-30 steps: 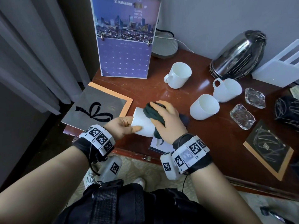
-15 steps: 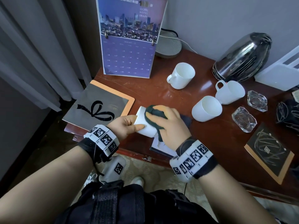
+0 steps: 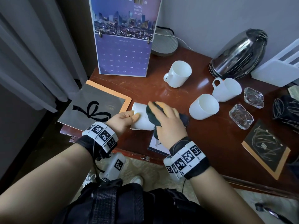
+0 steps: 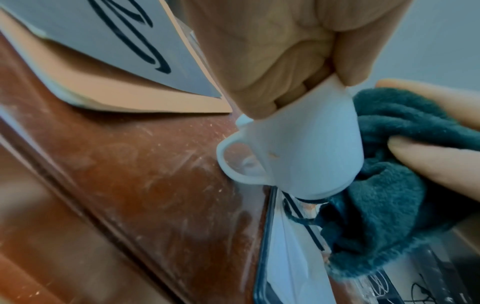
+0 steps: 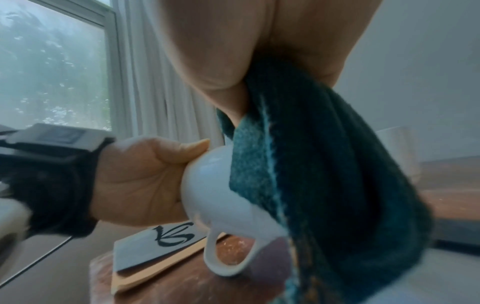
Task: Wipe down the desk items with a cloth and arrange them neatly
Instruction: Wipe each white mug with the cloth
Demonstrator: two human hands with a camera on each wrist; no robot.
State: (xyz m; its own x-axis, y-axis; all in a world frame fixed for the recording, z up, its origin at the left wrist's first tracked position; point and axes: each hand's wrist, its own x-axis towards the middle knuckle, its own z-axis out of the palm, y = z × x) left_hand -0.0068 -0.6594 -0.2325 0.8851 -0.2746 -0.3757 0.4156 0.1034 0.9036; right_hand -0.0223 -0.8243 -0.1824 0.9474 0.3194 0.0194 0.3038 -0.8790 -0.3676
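Reddish wooden desk (image 3: 202,139), corner of a room, grey curtain at nine o'clock. Head view: purple calendar (image 3: 124,46) upright at twelve; steel kettle (image 3: 239,54) at two; three white cups standing loose, one (image 3: 178,73) near the calendar, two (image 3: 204,106) (image 3: 227,89) just beside each other; two glass ashtrays (image 3: 241,116) (image 3: 254,97) at three; grey folder with a black bow (image 3: 93,109) at nine. Near the front edge, left hand (image 3: 123,120) grips a fourth white cup (image 3: 142,117), held on its side, thumb along the outer wall. Right hand (image 3: 168,125) presses a dark teal cloth (image 3: 153,115) around the cup's base end, fingers curled over the fabric.

Left wrist view: cup (image 4: 311,148) off the desk, handle pointing down, left fingers (image 4: 285,67) apparently hooked inside the rim, though blur makes this uncertain. Cloth (image 4: 384,185) bunched against the cup's side and base, right fingertips (image 4: 428,156) on it.

Right wrist view: cloth (image 5: 324,174) draped from the right palm over the cup (image 5: 213,189); left hand (image 5: 145,176) clasps the rim end; handle hangs downward above the folder (image 5: 145,253).
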